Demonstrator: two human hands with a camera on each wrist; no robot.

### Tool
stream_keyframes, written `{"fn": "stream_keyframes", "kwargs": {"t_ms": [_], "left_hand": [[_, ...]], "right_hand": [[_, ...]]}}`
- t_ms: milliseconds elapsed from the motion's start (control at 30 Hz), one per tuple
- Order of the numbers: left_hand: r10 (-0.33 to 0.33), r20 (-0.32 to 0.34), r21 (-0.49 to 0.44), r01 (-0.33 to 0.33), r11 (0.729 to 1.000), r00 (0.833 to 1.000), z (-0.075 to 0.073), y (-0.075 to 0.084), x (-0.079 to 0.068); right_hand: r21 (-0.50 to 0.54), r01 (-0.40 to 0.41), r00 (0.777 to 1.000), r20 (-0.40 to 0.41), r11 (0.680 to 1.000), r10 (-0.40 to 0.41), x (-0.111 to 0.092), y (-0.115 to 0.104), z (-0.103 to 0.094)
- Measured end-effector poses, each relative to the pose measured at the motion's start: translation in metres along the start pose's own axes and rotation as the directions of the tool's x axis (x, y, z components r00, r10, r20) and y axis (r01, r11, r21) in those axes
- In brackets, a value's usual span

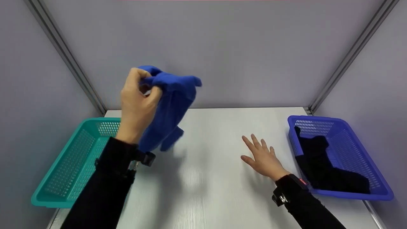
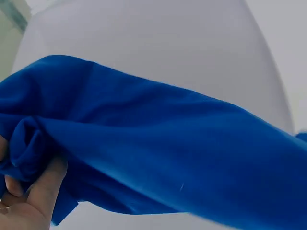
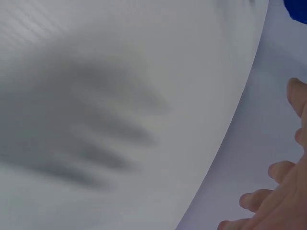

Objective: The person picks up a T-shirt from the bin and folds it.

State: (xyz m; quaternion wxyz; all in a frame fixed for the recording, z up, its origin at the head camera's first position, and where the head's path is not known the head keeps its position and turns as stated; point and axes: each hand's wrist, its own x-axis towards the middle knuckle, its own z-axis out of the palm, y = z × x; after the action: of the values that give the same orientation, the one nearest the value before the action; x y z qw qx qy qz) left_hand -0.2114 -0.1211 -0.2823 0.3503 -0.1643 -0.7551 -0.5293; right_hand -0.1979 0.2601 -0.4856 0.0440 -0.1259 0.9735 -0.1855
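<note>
My left hand [image 1: 138, 103] is raised above the table and pinches a bunched blue cloth [image 1: 173, 101] between thumb and fingers. The cloth hangs in folds, with loose ends below and one corner sticking out to the right; its exact kind is unclear. Across the left wrist view the blue cloth [image 2: 158, 124] stretches wide, partly covering the fingers. Over the right part of the table hovers my right hand [image 1: 264, 160], fingers spread and nothing held. In the right wrist view the right hand [image 3: 283, 196] shows at the edge, apart from the surface.
A green plastic basket [image 1: 52, 200] stands at the left of the white table [image 1: 216, 178]. At the right, a blue-purple basket [image 1: 353, 146] contains black fabric [image 1: 324, 165]. Grey panels [image 1: 222, 47] enclose the back and sides.
</note>
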Motion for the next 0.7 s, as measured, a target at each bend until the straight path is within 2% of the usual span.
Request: {"fn": "stream_keyframes", "kwargs": {"t_ms": [100,167,233,300,400,467,533,600,700], "left_hand": [[-0.019,0.070,-0.047,0.022,0.999,0.997,0.025,-0.006,-0.014],[-0.031,0.132,-0.083,0.042,0.996,0.991,0.040,-0.009,-0.024],[-0.033,0.197,-0.104,0.054,0.993,0.980,0.056,-0.013,-0.035],[-0.035,0.261,-0.104,0.064,0.993,0.965,0.070,-0.017,-0.045],[-0.037,0.360,-0.071,0.067,0.995,0.932,0.087,-0.021,-0.061],[-0.048,0.425,-0.054,0.078,0.995,0.904,0.098,-0.024,-0.071],[-0.063,0.483,-0.041,0.095,0.995,0.873,0.106,-0.026,-0.080],[-0.072,0.529,-0.029,0.103,0.994,0.846,0.114,-0.028,-0.088],[-0.075,0.585,-0.011,0.100,0.995,0.807,0.123,-0.032,-0.100]], "right_hand": [[0.117,0.035,0.999,0.016,0.993,-0.037,0.000,-0.010,-0.004],[0.240,0.061,0.997,0.040,0.969,-0.072,0.001,-0.018,-0.008],[0.380,0.072,0.992,0.067,0.922,-0.106,0.002,-0.027,-0.013],[0.511,0.069,0.988,0.085,0.857,-0.130,0.003,-0.035,-0.017],[0.669,0.028,0.986,0.101,0.743,-0.129,0.003,-0.045,-0.023],[0.746,0.000,0.989,0.099,0.666,-0.111,0.003,-0.051,-0.025],[0.793,-0.031,0.993,0.096,0.609,-0.075,0.002,-0.054,-0.026],[0.814,-0.039,0.996,0.075,0.579,-0.038,0.000,-0.057,-0.027],[0.831,-0.020,1.000,0.018,0.556,0.008,-0.002,-0.058,-0.027]]}}
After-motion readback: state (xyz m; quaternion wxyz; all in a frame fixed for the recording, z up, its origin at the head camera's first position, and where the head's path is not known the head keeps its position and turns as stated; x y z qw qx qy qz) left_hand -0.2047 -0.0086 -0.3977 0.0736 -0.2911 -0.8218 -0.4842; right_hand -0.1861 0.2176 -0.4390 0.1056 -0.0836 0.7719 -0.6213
